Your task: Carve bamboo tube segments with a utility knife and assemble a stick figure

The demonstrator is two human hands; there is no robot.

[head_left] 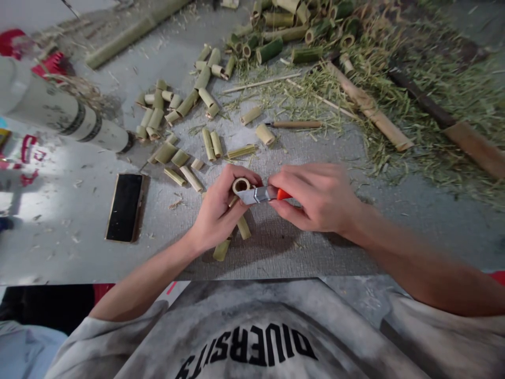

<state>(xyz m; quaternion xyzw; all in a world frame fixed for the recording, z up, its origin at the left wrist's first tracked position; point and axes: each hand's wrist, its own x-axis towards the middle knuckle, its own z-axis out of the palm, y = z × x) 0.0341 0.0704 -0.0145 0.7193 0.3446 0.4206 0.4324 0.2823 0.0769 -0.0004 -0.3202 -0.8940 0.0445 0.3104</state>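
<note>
My left hand (221,209) is wrapped round a short bamboo tube (241,185), its open round end facing up toward me. In my right hand (311,195) is a utility knife (262,194) with an orange part showing at the fingers. Its blade lies across the near rim of the tube; whether it cuts in or only touches, I cannot tell. Just below my left hand, split bamboo pieces (243,227) lie on the grey table (272,258). Beyond my hands are a short bamboo piece (265,135) and a thin wooden-handled tool (295,125).
A phone (125,207) lies at the left, near a large white cylinder (74,113). Several cut bamboo pieces (189,102) are scattered beyond my left hand. Bamboo tubes (270,50) are piled at the back, with green shavings (379,105) and long-handled tools (369,105) at the right.
</note>
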